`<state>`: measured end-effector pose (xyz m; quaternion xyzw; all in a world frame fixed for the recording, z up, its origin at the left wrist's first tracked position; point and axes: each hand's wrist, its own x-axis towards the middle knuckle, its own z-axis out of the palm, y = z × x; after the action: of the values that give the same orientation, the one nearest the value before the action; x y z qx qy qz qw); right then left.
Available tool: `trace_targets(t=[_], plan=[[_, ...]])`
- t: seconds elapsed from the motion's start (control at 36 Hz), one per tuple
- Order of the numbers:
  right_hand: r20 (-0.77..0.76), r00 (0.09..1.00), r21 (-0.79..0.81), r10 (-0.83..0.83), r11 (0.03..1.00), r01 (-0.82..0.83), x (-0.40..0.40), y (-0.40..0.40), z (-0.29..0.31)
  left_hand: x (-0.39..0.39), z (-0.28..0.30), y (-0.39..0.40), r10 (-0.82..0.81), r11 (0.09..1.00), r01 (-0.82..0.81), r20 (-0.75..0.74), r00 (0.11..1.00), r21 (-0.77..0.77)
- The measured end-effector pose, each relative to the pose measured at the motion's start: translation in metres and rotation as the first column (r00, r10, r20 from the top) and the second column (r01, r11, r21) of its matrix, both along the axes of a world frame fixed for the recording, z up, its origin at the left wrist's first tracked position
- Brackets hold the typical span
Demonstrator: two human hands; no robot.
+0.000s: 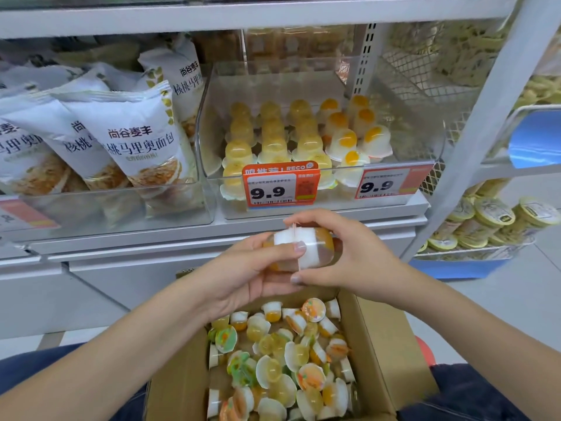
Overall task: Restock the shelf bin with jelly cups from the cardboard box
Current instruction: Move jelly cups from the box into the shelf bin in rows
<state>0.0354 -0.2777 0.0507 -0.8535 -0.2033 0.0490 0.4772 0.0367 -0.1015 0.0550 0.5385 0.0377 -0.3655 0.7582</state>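
Observation:
Both hands meet just below the shelf edge and hold two jelly cups (306, 249) pressed rim to rim, lying sideways. My left hand (258, 268) grips the left cup, thumb across the white rims. My right hand (343, 253) curls round the right, orange-tipped cup. Above them stands the clear shelf bin (437, 138), with upside-down jelly cups (273, 138) in rows: yellow ones on the left, white ones with orange centres on the right. The open cardboard box (382, 344) rests on my lap, full of several loose jelly cups (282, 360).
Bags of bread (130, 141) fill the clear bin to the left. Two orange 9.9 price tags (280, 186) hang on the bin's front. A wire basket with round tubs (491, 220) stands at the right beside a white upright post (473, 132).

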Motion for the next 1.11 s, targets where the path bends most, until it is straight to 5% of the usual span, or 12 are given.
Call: trace_targets(t=[0.28,0.58,0.75,0.81,0.89,1.0,1.11], plan=[[-0.028,0.999,0.089,0.019,0.996,-0.016,-0.001,-0.003,0.009,0.001,0.004,-0.001,0.057,0.993,-0.064,-0.074,0.996,-0.096],[0.007,1.0,0.093,-0.026,0.995,0.025,-0.004,-0.004,0.006,-0.004,0.0,0.003,-0.076,0.993,0.075,0.012,0.997,0.087],[0.199,0.918,0.15,-0.343,0.936,0.317,0.023,-0.034,0.05,0.012,0.008,0.005,-0.165,0.863,0.018,0.247,0.955,0.506],[0.311,0.856,0.03,-0.414,0.904,0.427,0.044,-0.056,0.079,0.019,0.007,0.007,-0.134,0.803,-0.067,0.29,0.948,0.592],[0.387,0.85,-0.365,-0.357,0.787,0.497,0.084,-0.085,0.11,0.029,-0.001,0.011,-0.163,0.72,-0.167,0.398,0.903,0.674],[0.291,0.946,-0.757,-0.144,0.569,0.32,0.127,-0.1,0.11,0.04,-0.017,0.02,-0.383,0.474,-0.348,0.545,0.746,0.809],[0.174,0.985,-0.908,0.018,0.39,0.153,0.144,-0.096,0.101,0.047,-0.023,0.024,-0.479,0.383,-0.389,0.54,0.692,0.838]])
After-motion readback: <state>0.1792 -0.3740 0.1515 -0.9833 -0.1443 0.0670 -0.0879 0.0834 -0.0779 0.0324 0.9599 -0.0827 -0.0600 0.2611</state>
